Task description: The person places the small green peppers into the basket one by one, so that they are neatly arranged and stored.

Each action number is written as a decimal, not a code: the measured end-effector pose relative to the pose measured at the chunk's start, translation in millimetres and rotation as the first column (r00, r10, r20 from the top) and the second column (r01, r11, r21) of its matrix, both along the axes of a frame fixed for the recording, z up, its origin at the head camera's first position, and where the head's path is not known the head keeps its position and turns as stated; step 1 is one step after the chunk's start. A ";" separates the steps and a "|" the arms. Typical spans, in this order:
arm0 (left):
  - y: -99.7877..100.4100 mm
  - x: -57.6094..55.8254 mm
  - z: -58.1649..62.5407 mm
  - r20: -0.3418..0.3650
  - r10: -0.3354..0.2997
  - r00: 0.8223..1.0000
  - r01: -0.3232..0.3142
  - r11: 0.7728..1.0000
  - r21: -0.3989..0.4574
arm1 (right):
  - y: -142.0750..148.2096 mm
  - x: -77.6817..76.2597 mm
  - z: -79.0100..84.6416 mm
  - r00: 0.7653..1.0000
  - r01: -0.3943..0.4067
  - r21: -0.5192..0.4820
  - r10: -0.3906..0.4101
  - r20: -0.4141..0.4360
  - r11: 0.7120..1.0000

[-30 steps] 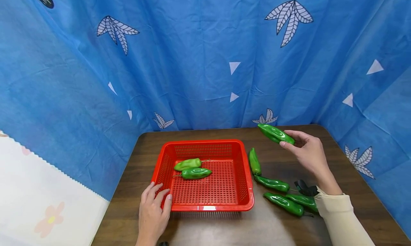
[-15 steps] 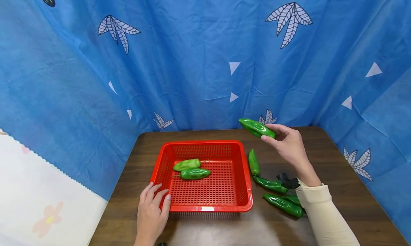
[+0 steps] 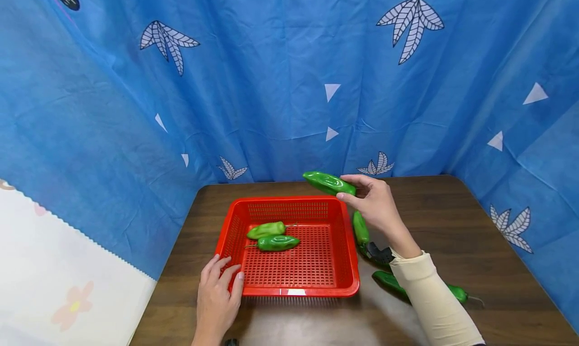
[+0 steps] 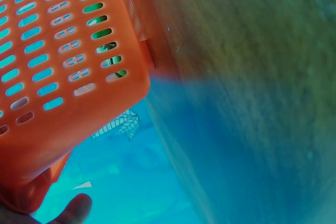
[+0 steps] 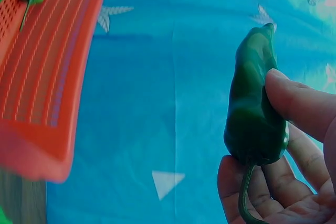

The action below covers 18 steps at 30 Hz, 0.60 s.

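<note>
There's your pepper (image 3: 329,183), glossy deep green, against a blue curtain (image 3: 271,85) scattered with white leaves (image 3: 410,32), dark-veined, and white triangles (image 3: 331,91)! Your basket (image 3: 258,291) blazes red, rows of slots all over, one pale pepper (image 3: 266,230) lime, one darker pepper (image 3: 278,243) rich green. Your sleeve (image 3: 429,298): cream, over brown wood-grained table (image 3: 452,225).

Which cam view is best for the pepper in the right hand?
Right wrist: the held pepper is largest there, tip and stem visible. Head shows it smaller, pinched by the right hand, no stem visible. Left wrist doesn't clearly show it.
</note>
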<state>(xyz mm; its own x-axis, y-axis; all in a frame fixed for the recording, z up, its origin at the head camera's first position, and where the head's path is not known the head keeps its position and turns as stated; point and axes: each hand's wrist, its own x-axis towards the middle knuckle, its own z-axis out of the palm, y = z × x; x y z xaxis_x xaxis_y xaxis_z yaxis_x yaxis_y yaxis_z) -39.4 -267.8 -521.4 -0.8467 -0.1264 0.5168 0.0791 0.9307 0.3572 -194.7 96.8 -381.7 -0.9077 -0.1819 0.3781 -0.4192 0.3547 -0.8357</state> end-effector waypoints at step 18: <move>1.5 -0.4 -0.3 -0.020 -0.009 1.000 0.009 1.000 0.002 | -68.6 3.3 -16.2 0.989 -0.132 0.029 0.130 0.074 0.991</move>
<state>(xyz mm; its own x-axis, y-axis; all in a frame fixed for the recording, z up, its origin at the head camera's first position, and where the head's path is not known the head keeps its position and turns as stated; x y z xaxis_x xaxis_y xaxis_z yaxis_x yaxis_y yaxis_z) -39.8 -266.3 -521.6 -0.8375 -0.1200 0.5331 0.0945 0.9291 0.3576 -191.4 28.3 -397.9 -0.8997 -0.3125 0.3049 -0.4036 0.3288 -0.8538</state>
